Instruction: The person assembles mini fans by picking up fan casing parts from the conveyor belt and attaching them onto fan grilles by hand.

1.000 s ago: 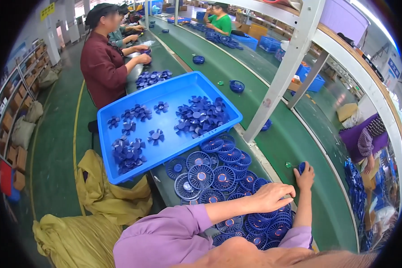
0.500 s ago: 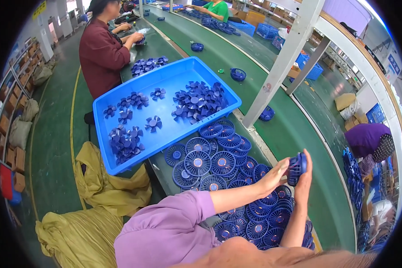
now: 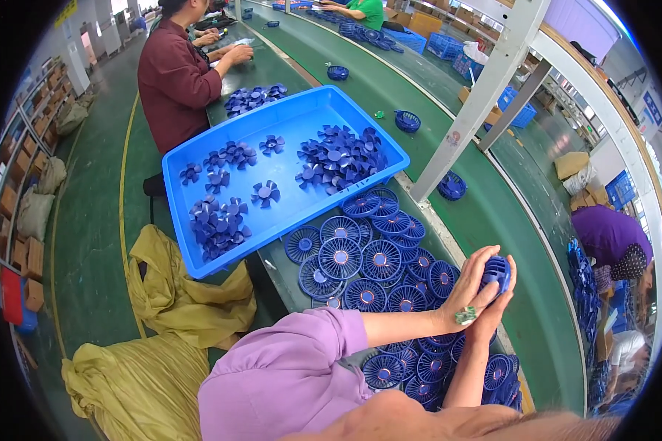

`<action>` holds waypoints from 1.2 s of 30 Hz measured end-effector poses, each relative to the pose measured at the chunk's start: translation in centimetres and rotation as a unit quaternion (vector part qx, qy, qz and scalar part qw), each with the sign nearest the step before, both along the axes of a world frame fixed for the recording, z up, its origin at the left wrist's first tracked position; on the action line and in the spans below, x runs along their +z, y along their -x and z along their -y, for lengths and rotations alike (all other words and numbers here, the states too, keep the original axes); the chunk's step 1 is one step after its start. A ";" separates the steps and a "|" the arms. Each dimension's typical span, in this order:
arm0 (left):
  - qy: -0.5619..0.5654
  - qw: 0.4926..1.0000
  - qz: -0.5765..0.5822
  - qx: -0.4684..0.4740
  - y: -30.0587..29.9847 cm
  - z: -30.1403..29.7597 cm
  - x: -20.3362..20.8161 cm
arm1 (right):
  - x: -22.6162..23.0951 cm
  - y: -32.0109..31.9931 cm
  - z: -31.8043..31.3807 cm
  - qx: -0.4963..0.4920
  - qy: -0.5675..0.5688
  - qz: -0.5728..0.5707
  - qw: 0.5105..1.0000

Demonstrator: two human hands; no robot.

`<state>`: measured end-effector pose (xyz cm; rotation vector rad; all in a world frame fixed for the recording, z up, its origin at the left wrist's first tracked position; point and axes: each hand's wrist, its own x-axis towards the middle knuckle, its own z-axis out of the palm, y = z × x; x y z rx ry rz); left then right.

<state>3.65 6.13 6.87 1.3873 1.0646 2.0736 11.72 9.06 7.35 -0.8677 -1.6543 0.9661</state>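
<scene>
A round dark blue fan housing point(image 3: 497, 273) with slatted sides is held up over the right edge of the bench. My left hand point(image 3: 472, 290) closes round its left side, and my right hand point(image 3: 499, 303) cups it from the right and below. A small green piece point(image 3: 465, 316) shows against the base of my left hand; I cannot tell what it is. Beneath my forearms lie many round blue fan grilles point(image 3: 365, 295), heaped and overlapping. Beyond them a light blue tray point(image 3: 279, 192) holds loose blue fan blades point(image 3: 338, 158).
Right of the bench runs a green conveyor belt point(image 3: 518, 309) carrying blue housings point(image 3: 407, 121). A white post point(image 3: 478, 103) rises between bench and belt. A co-worker in maroon point(image 3: 175, 73) works at the far left. Yellowish cloth point(image 3: 136, 382) lies at the near left.
The housing has been tilted so that its slatted face shows more. My left hand has wrapped further round it, and the green piece has come into sight. The whole view has shifted slightly.
</scene>
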 end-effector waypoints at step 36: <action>0.175 0.949 -0.258 0.050 6.8 -15.8 -5.4 | -1.9 -10.9 -3.0 -0.013 -0.096 0.371 0.923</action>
